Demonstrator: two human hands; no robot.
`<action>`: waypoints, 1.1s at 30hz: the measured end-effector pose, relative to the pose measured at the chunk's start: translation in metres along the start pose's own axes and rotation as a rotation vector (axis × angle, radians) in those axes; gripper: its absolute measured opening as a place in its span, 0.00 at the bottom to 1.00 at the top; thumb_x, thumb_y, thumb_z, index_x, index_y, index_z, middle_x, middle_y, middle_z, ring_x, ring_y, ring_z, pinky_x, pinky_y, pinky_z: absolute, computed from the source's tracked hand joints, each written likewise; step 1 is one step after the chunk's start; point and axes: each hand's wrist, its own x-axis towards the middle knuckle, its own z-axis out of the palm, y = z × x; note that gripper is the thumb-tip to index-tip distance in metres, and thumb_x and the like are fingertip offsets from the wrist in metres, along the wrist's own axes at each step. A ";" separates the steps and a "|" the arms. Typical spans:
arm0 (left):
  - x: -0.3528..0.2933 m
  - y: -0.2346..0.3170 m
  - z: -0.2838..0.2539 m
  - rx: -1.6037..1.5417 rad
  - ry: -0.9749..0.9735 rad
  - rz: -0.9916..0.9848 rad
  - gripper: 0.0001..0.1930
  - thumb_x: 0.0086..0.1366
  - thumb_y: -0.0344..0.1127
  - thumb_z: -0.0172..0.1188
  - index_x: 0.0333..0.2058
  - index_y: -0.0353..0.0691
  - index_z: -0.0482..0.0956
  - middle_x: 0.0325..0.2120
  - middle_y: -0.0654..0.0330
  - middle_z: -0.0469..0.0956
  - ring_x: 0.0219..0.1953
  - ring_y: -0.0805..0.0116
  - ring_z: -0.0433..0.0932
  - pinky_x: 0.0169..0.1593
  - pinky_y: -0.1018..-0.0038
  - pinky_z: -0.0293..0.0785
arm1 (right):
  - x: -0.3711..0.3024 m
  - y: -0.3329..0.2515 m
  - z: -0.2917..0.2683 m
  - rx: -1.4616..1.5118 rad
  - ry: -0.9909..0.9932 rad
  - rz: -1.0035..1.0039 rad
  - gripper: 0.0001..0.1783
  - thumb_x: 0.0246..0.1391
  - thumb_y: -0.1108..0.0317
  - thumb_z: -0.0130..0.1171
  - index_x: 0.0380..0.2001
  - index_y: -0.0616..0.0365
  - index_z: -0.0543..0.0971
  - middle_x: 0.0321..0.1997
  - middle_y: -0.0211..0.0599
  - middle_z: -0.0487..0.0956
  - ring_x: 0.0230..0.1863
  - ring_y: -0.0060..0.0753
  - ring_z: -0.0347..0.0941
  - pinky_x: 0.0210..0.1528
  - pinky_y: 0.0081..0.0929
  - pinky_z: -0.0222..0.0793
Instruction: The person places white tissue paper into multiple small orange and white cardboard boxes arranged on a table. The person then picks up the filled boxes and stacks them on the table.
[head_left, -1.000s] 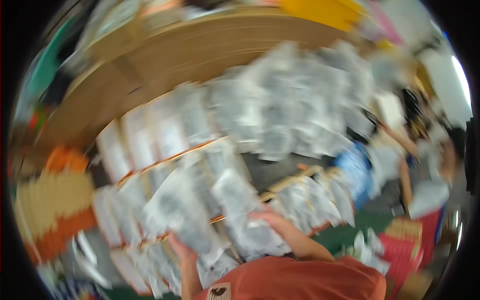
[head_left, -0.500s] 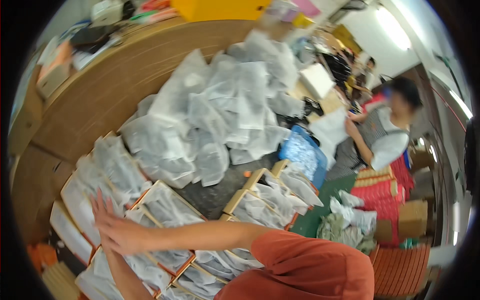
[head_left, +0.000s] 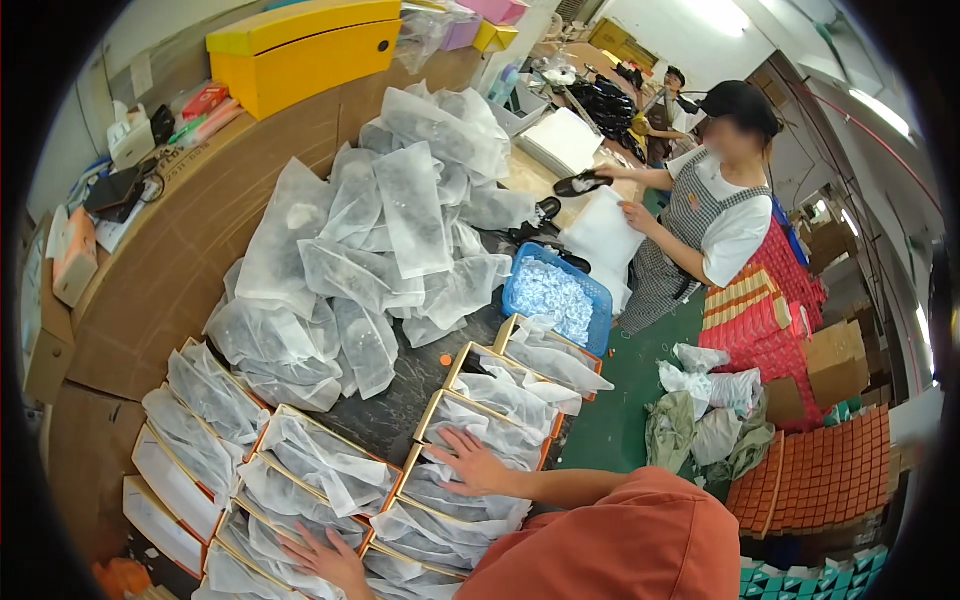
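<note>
Wrappers [head_left: 412, 215]: thin, translucent white sheeting, matt, creased. Open boxes [head_left: 165, 520]: smooth paperboard. Basket [head_left: 603, 318]: blue plastic, openwork. Counter [head_left: 415, 378]: dark, scuffed surface. Upright panel [head_left: 125, 320]: brown cardboard, matt, scratched. Shirt [head_left: 610, 540]: matt cloth.

Blue basket [head_left: 601, 325], seemingly of small packets [head_left: 550, 300], at the table's [head_left: 410, 382] right edge; yellow box [head_left: 305, 68] on the brown ledge [head_left: 178, 195].

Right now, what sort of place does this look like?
Probably a shoe-packing workshop: a co-worker holds a dark shoe, translucent whitish bags are heaped on the dark table, and open boxes stand in rows, many holding similar bags.
</note>
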 end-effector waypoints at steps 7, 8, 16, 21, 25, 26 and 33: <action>-0.008 0.006 -0.002 -0.007 0.048 0.020 0.33 0.69 0.52 0.47 0.69 0.45 0.59 0.73 0.47 0.47 0.74 0.46 0.47 0.69 0.45 0.47 | -0.005 0.006 0.005 -0.041 -0.060 0.018 0.48 0.50 0.54 0.64 0.72 0.43 0.53 0.73 0.57 0.53 0.72 0.60 0.51 0.70 0.55 0.53; -0.007 0.006 -0.002 -0.001 0.051 0.026 0.33 0.69 0.52 0.47 0.69 0.44 0.60 0.73 0.47 0.47 0.74 0.46 0.47 0.70 0.47 0.48 | -0.004 0.006 0.005 -0.040 -0.057 0.022 0.49 0.50 0.55 0.64 0.72 0.43 0.53 0.73 0.57 0.53 0.72 0.60 0.51 0.70 0.55 0.53; -0.008 0.014 -0.011 -0.009 0.054 0.022 0.34 0.67 0.48 0.51 0.69 0.44 0.60 0.72 0.47 0.48 0.73 0.47 0.48 0.70 0.51 0.49 | -0.005 0.006 0.004 -0.002 -0.034 0.025 0.49 0.47 0.59 0.66 0.71 0.43 0.55 0.72 0.57 0.54 0.72 0.61 0.52 0.69 0.55 0.56; -0.008 0.014 -0.013 -0.033 0.061 0.006 0.35 0.64 0.46 0.52 0.69 0.44 0.61 0.72 0.46 0.48 0.73 0.47 0.48 0.70 0.51 0.49 | -0.002 0.004 0.005 0.015 -0.023 0.011 0.50 0.46 0.60 0.67 0.72 0.43 0.55 0.72 0.57 0.54 0.72 0.61 0.52 0.69 0.54 0.56; -0.008 0.013 -0.011 -0.046 0.072 0.022 0.35 0.63 0.44 0.52 0.68 0.43 0.61 0.72 0.46 0.48 0.73 0.47 0.48 0.70 0.51 0.49 | -0.003 0.005 0.003 0.007 -0.030 0.019 0.50 0.46 0.60 0.67 0.72 0.43 0.55 0.72 0.57 0.54 0.71 0.61 0.52 0.69 0.54 0.56; -0.008 0.013 -0.012 -0.048 0.071 0.028 0.35 0.63 0.44 0.52 0.68 0.43 0.61 0.72 0.46 0.48 0.73 0.47 0.48 0.70 0.51 0.49 | -0.004 0.005 0.003 0.008 -0.033 0.021 0.50 0.46 0.60 0.67 0.72 0.43 0.55 0.72 0.57 0.54 0.71 0.61 0.52 0.69 0.54 0.56; -0.006 0.012 -0.009 -0.059 0.068 0.021 0.35 0.63 0.44 0.52 0.69 0.44 0.61 0.72 0.46 0.48 0.73 0.48 0.48 0.70 0.51 0.49 | -0.001 0.007 0.005 -0.002 -0.038 0.010 0.50 0.46 0.59 0.67 0.72 0.44 0.55 0.71 0.58 0.54 0.71 0.61 0.52 0.68 0.53 0.57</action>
